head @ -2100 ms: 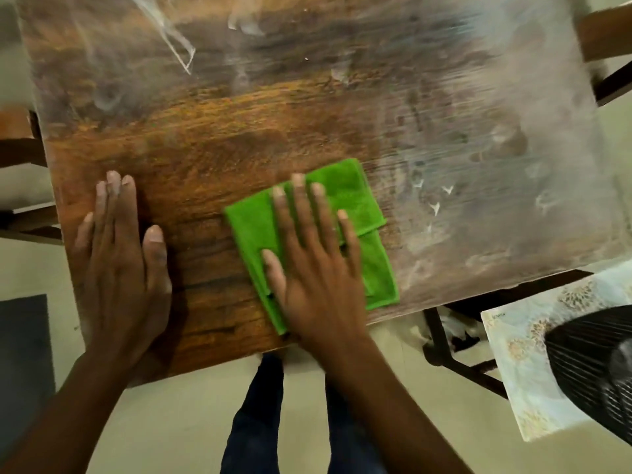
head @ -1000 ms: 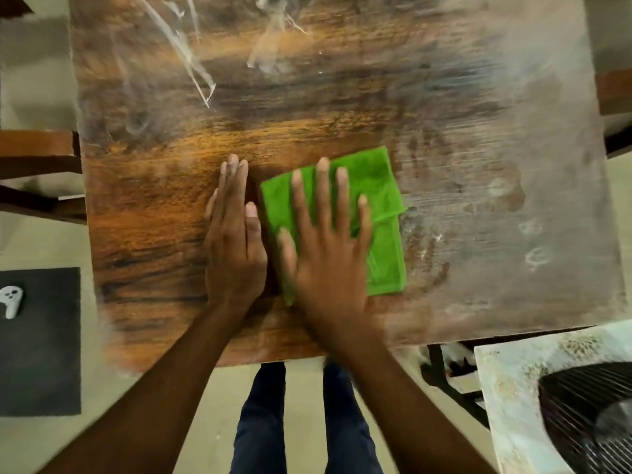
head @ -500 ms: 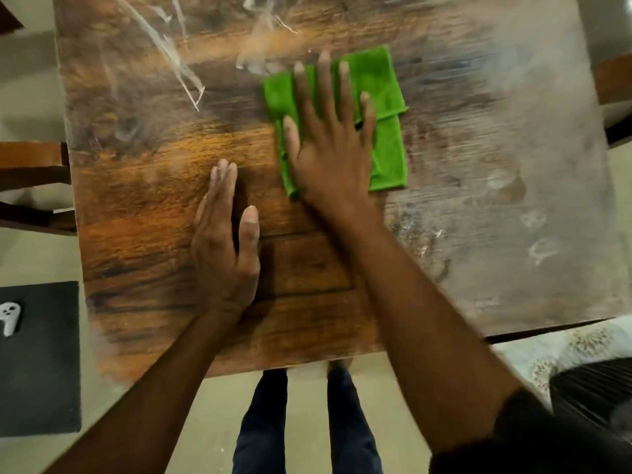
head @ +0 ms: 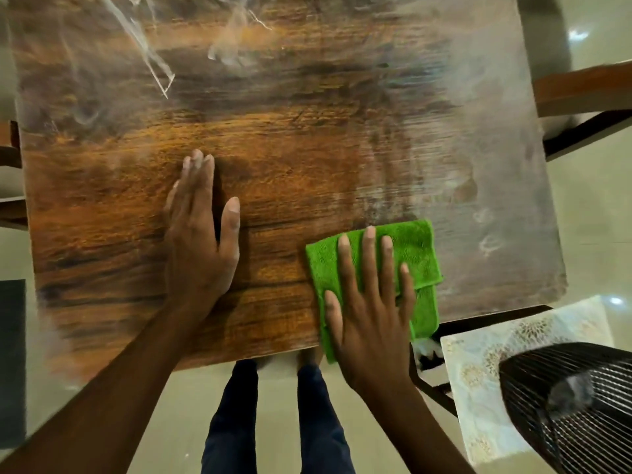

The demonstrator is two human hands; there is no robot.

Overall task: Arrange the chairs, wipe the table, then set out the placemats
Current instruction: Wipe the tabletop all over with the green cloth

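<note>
A square wooden table (head: 290, 124) fills the view; its far and right parts look hazy with white smears. A folded green cloth (head: 417, 254) lies at the near edge, right of centre, one corner hanging over the edge. My right hand (head: 371, 302) presses flat on the cloth with fingers spread. My left hand (head: 201, 234) rests flat on the bare wood left of the cloth, fingers together, holding nothing. A pale patterned placemat (head: 478, 388) lies on a seat at the lower right.
A black wire basket-like object (head: 574, 405) sits on the placemat at the lower right. Chair parts show at the right (head: 581, 90) and left (head: 10, 210) of the table. A dark mat (head: 12, 360) lies on the floor at left. My legs (head: 273, 422) stand below the near edge.
My right hand has pulled the green cloth back from the far middle of the table to the near edge, further right. My left hand stays flat in about the same place.
</note>
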